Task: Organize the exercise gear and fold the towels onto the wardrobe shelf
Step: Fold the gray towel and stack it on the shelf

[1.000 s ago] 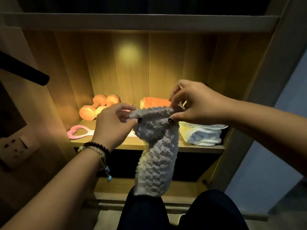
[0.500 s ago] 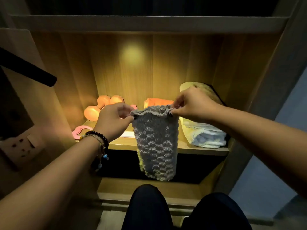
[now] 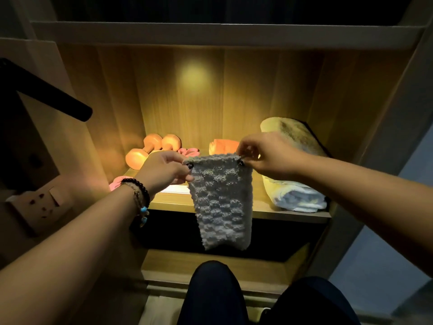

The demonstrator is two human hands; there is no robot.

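1. Since half a second ago, both hands have carried the small grey towel (image 3: 221, 200) a little higher and nearer the wardrobe shelf (image 3: 290, 213); more of the folded towel stack on the right now shows behind the right hand.
2. At far left, a wall socket (image 3: 42, 204) sits on the side panel, with a black bar (image 3: 58, 99) jutting out above it.
3. On the left part of the shelf lie two orange dumbbells (image 3: 150, 150), and in front of them a pink ring-shaped piece of gear (image 3: 114, 184), partly hidden by the left wrist.
4. The left hand (image 3: 164, 172), with beaded bracelets (image 3: 138, 195) on its wrist, pinches the towel's upper left corner between thumb and curled fingers.
5. The grey towel hangs straight down from its top edge, in front of the shelf's front lip and not resting on it; its lower end is above the person's dark-trousered knee (image 3: 213, 292).
6. Behind the towel's top edge, an orange block (image 3: 222, 146) stands on the shelf.
7. The right hand (image 3: 269, 156) pinches the upper right corner with its fingertips.
8. At right, a stack of folded towels (image 3: 297, 184) rests on the shelf, the top one yellowish, the lower ones pale.
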